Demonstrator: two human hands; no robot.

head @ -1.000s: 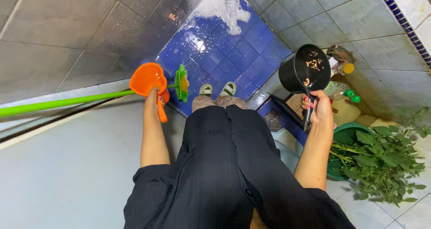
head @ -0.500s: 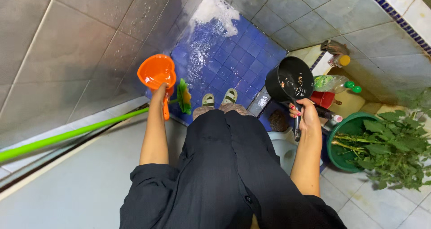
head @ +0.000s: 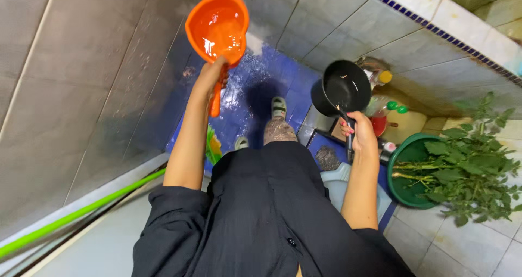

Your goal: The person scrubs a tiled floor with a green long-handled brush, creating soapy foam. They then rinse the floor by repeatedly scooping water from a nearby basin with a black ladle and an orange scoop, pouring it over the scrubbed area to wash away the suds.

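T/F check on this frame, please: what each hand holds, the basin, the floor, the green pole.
1. The left hand holds an orange scoop. True.
2. The right hand holds a white kettle. False: it grips a black saucepan by the handle.
3. The green basin holds leafy stems. True.
4. The blue tiled floor is dry. False: it looks wet and glossy.
5. The green pole is in the left hand. False: it lies apart, lower left.

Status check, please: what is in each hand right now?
Left hand grips orange scoop, raised. Right hand grips black saucepan. Nothing between them.
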